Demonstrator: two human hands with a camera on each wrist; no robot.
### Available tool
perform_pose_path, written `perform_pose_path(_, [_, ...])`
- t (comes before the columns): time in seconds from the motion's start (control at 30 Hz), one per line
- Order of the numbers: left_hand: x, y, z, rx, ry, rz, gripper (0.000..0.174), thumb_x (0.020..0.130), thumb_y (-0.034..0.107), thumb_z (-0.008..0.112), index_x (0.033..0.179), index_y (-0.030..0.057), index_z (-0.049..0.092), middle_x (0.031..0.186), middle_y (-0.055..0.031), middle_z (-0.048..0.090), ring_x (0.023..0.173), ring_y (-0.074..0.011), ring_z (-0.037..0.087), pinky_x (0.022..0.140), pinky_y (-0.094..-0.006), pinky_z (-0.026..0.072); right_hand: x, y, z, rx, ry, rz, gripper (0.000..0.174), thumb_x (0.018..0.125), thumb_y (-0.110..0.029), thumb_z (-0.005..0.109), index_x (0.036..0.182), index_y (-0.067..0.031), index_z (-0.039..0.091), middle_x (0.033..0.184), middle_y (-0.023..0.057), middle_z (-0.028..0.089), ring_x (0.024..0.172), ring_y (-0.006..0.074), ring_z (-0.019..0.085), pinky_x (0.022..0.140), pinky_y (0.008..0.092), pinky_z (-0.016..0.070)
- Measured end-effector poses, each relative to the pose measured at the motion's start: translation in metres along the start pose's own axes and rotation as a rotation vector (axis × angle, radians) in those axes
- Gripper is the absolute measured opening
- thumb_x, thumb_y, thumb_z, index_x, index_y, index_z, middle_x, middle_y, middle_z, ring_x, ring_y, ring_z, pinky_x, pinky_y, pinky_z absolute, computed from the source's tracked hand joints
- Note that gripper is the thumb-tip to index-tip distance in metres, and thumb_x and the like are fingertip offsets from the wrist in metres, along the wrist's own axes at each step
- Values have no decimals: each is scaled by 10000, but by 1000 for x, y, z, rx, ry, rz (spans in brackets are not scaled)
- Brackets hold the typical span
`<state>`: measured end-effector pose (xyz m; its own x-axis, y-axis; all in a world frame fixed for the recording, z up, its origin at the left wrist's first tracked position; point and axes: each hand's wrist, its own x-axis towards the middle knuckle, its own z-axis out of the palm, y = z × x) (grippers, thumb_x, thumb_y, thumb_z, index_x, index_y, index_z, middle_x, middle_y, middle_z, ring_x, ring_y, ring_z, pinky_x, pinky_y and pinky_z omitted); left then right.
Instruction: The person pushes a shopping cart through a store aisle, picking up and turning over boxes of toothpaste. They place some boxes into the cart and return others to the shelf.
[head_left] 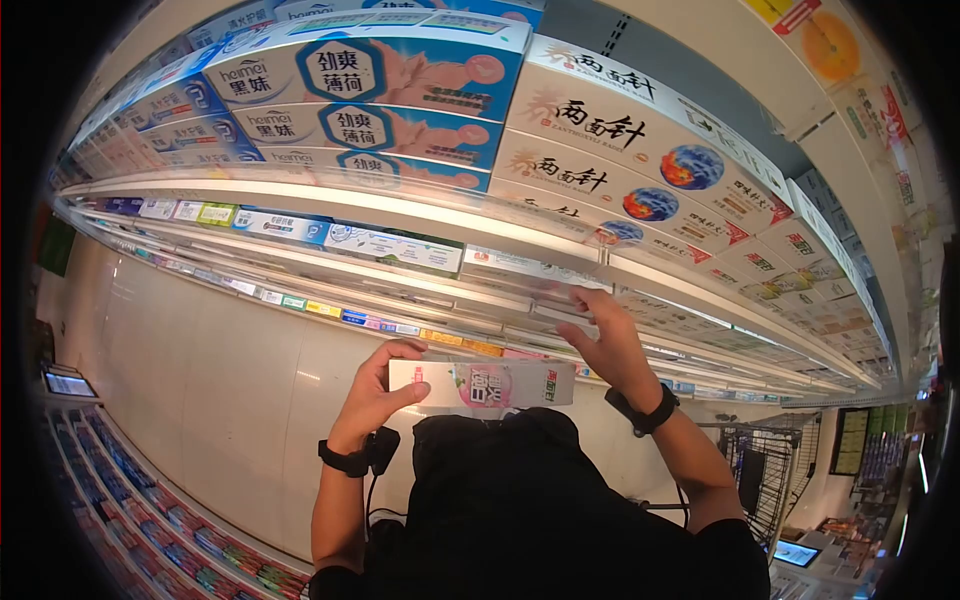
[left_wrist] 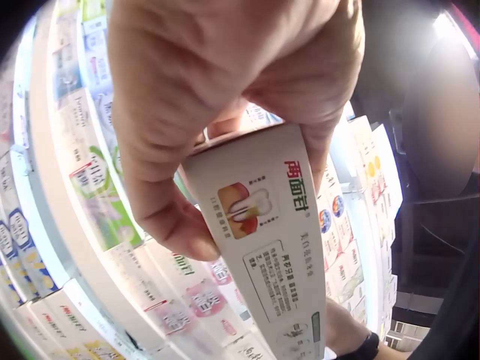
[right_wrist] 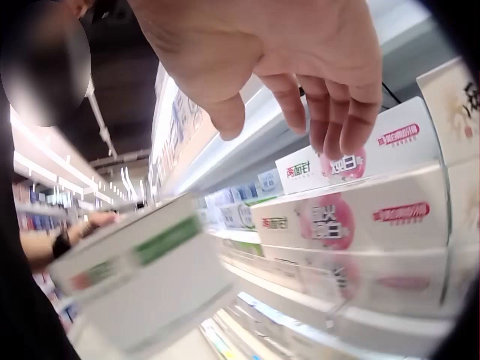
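My left hand (head_left: 372, 392) grips one end of a white toothpaste box (head_left: 520, 384), thumb along its front. The box lies level in front of my dark-clothed body, with pink and green print on the face turned up. In the left wrist view its printed side (left_wrist: 264, 225) shows a tooth picture, with fingers on both sides of the carton. My right hand (head_left: 606, 342) reaches to the shelf with its thumb apart and fingers loosely bent. In the right wrist view those fingertips overlap the top toothpaste box (right_wrist: 382, 142) of a stack with the same pink print; nothing sits in the grasp.
Upper shelf holds blue toothpaste boxes (head_left: 345, 75) and white ones with globe prints (head_left: 690, 168). A shelf edge (head_left: 400, 208) runs across above my hands. A wire shopping cart (head_left: 765, 470) stands at right. Another product shelf (head_left: 130, 500) lies at lower left.
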<state>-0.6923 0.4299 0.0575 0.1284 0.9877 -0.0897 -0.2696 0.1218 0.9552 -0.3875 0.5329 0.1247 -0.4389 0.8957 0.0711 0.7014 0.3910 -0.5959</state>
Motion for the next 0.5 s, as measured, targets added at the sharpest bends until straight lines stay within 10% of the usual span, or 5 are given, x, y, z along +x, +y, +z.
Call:
perform_pose_path(0.1, [14,9,2,-26,49,100,389,732,34,747,1064,67,547,1258,-85,499,1115,-161,506,928,-302,426,-25,16,7,483,-106,176,507,868,-300,662,1256,-10,512,891,138,612,816,201,605,712,356,493])
perform_pose_path(0.3, [55,28,18,215,80,265,590,689,44,778,1212,52,506,1314,-105,483,1192,-178,463,966,-325,409,-36,30,0,923,-141,340,614,846,-238,695,1343,-12,416,1113,91,599,901,149,604,748,276,536])
perform_pose_path(0.5, [83,6,28,-286,137,21,481,807,83,725,1222,-28,507,1101,-94,617,984,-129,585,893,-245,447,-34,37,6,1059,52,357,597,848,-101,674,1349,38,380,1063,90,634,914,125,613,781,262,512])
